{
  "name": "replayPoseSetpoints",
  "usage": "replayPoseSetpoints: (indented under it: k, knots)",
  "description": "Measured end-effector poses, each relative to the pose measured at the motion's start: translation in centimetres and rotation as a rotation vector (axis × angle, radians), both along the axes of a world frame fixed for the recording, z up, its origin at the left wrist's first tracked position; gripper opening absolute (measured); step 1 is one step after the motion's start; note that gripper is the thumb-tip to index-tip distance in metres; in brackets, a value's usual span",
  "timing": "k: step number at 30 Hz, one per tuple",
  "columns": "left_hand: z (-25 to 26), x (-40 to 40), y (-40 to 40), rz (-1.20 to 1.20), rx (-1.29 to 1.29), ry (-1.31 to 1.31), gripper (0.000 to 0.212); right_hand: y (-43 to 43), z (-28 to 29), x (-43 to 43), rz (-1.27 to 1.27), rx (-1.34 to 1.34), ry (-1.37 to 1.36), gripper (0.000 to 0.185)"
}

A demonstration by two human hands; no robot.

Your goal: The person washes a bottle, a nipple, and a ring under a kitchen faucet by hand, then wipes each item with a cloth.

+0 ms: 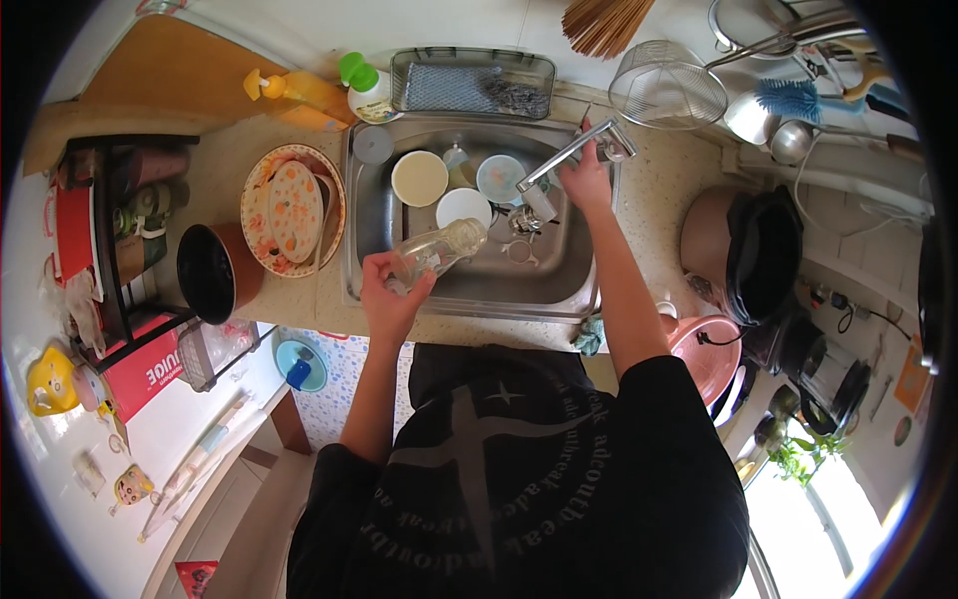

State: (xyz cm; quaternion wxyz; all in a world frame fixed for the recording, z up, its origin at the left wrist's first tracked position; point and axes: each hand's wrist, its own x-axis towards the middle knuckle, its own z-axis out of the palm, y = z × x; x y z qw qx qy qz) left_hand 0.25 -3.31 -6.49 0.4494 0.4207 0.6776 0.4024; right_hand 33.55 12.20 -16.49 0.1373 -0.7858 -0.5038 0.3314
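My left hand (pixel 395 293) holds a clear glass bottle (pixel 438 253) by its base end, tilted over the front of the stainless steel sink (pixel 479 298). The bottle's mouth points to the right and away from me. At the sink's back right corner, my right hand (pixel 587 181) grips the handle of the chrome faucet (pixel 563 156); the spout partly hides its fingers. In the basin sit a cream bowl (pixel 420 179), a white bowl (pixel 463 209), a pale blue bowl (pixel 501 179) and a clear cup (pixel 458 159). A strainer-like metal piece (pixel 525 219) hangs below the spout.
Left of the sink are a floral basin (pixel 253 228) holding a floral plate (pixel 295 211), and a dark-lined pot (pixel 232 273). Behind stand a green-capped bottle (pixel 368 93), an orange pump bottle (pixel 299 93) and a wire basket (pixel 473 84). A large pot (pixel 707 243) stands right.
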Motion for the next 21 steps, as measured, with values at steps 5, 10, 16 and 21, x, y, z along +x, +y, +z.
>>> replayPoseSetpoints:
  k: [5, 10, 16, 21]
  knots:
    - [0.0, -0.8, -1.1, 0.031, -0.008, 0.038, 0.051, -0.6, 1.0, -1.0, -0.016, 0.022, 0.047, 0.082]
    - [0.2, -1.3, -1.0, 0.023, 0.032, 0.008, 0.050, -5.9, -8.4, -1.2, -0.009, 0.221, 0.310, 0.047]
    - [-0.3, -2.2, -2.2, 0.069, 0.005, 0.004, 0.052, -10.1, -5.8, -7.1, -0.504, -0.223, 1.349, 0.030]
    - [0.1, -2.4, -2.4, 0.077, 0.002, -0.055, 0.053, -10.9, -6.6, -8.2, -0.500, -0.296, 1.487, 0.028]
